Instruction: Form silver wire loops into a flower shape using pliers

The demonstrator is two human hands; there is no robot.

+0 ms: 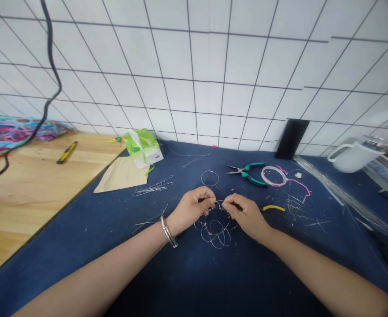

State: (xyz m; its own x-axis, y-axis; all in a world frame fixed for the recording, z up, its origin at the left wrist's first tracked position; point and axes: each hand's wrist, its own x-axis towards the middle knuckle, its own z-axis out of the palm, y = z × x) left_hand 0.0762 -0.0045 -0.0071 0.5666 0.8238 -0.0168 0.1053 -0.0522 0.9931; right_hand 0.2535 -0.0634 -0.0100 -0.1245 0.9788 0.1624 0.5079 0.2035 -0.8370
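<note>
A flower-like frame of thin wire loops [216,240] hangs or lies between my hands over the dark blue cloth. My left hand [194,207], with a silver bangle at its wrist, pinches the frame's upper left, where small pink bits show. On the upper right, my right hand [245,215] pinches the same wire close to the left fingertips. Just beyond lies a single wire ring [210,178] with a pink bit on top. Yellow-handled pliers [273,208] are partly hidden behind my right hand. What exactly sits inside each pinch is too small to see.
Teal-handled long-nose pliers [251,174] and a white ring-shaped coil [274,175] lie at the back right. Cut wires [154,189] are on the left, near a green packet [143,145]. A yellow cutter knife [67,152] rests on the wood. A white mug [352,155] stands far right.
</note>
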